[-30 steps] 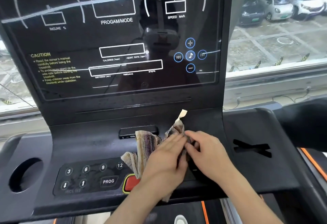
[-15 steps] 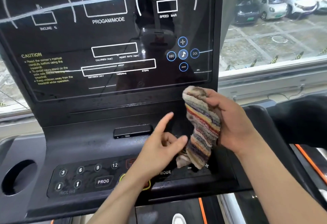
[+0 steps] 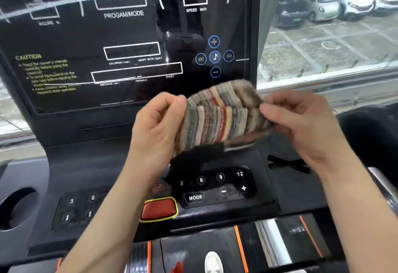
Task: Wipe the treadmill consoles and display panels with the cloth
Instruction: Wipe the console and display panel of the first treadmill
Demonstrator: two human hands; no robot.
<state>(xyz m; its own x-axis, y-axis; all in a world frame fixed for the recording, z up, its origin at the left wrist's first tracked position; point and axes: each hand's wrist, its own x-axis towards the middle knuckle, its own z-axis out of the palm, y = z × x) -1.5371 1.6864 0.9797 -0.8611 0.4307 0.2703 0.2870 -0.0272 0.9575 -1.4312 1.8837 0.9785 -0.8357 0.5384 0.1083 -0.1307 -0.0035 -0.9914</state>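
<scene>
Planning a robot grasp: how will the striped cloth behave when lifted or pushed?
Probably floppy: the striped cloth folds and bunches between the left hand and right hand, both pinching its edges. Likely light, since fingertip pinches hold it up. Its ridged weave probably drags rather than slips.

You've lifted the cloth [image 3: 221,117] off the console [image 3: 86,169]; your left hand [image 3: 157,126] now pinches it too, stretching it with your right hand [image 3: 301,121].

A gym is showing itself: a treadmill console [image 3: 86,165] and display panel [image 3: 129,33] are facing a window [image 3: 323,61] overlooking parked cars [image 3: 318,1].
</scene>
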